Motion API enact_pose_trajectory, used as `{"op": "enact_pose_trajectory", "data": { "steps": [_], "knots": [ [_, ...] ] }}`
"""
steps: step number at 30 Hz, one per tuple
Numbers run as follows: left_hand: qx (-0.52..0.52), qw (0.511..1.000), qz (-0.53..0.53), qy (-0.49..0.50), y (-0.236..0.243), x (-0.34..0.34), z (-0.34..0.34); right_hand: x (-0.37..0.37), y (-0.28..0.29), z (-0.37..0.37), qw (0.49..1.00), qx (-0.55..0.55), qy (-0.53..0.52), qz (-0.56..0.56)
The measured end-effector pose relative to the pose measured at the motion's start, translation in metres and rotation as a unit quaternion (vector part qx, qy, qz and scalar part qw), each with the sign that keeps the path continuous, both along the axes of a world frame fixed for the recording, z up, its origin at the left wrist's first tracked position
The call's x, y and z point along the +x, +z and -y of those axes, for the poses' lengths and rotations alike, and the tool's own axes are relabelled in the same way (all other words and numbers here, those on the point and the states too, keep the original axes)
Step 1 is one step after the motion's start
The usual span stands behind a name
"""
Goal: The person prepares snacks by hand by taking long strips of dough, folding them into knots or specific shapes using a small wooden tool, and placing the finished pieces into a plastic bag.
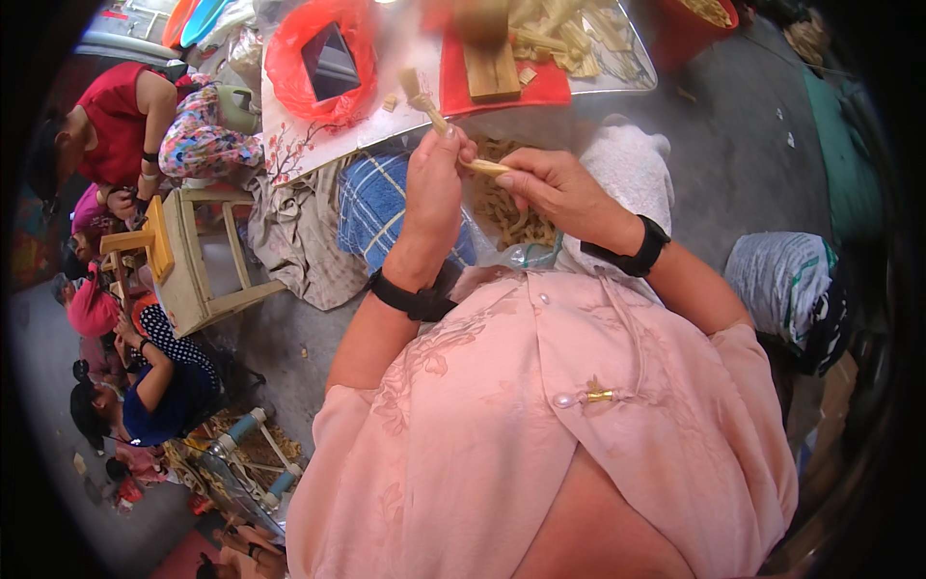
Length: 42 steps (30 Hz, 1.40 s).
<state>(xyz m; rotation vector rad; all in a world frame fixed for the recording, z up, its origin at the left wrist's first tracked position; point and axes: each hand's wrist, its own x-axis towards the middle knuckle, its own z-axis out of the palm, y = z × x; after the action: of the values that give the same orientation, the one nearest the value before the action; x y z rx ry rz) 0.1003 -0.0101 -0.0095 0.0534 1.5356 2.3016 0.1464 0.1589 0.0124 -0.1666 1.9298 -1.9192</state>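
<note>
One pale pink blouse point(463, 434) of ours, short-sleeved, tonal floral pattern point(424, 359), round pearly buttons point(564, 399), small gold-coloured fitting point(599, 395) at the lower one, black band point(410, 299) behind our left hand point(442, 164), second black band point(634, 253) behind our right hand point(555, 188).

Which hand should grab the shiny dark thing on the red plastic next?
Probably the left hand: it's nearer the dark thing, while the right hand is farther away. Both hold pale material, so left would likely need freeing first.
</note>
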Motion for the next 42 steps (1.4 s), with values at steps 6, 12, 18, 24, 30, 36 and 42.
{"op": "enact_pose_trajectory", "data": {
  "steps": [6,12,18,24,30,36,42],
  "knots": [
    [-0.1,0.991,0.003,-0.093,0.007,0.006,-0.009,-0.003,0.007,-0.003,0.974,-0.049,-0.13,-0.181],
    [-0.258,0.931,-0.232,-0.114,0.005,0.016,-0.012,-0.02,0.014,0.005,0.742,0.255,-0.103,-0.612],
    [-0.475,0.761,-0.441,0.015,0.017,0.025,-0.013,-0.021,0.001,0.006,0.93,0.051,-0.171,-0.323],
    [-0.306,0.78,-0.522,0.16,0.017,0.013,-0.013,-0.019,0.016,0.014,0.975,-0.162,-0.152,-0.029],
    [-0.329,0.773,-0.52,0.154,0.017,0.013,-0.015,-0.003,0.023,0.016,0.894,0.169,-0.149,-0.388],
    [0.005,0.996,-0.079,-0.026,0.017,0.018,-0.009,-0.006,0.027,0.0,0.885,0.233,-0.125,-0.382],
    [-0.167,0.922,-0.346,-0.044,0.027,0.011,0.003,-0.009,0.032,-0.011,0.983,-0.044,-0.083,-0.159]
  ]
}}
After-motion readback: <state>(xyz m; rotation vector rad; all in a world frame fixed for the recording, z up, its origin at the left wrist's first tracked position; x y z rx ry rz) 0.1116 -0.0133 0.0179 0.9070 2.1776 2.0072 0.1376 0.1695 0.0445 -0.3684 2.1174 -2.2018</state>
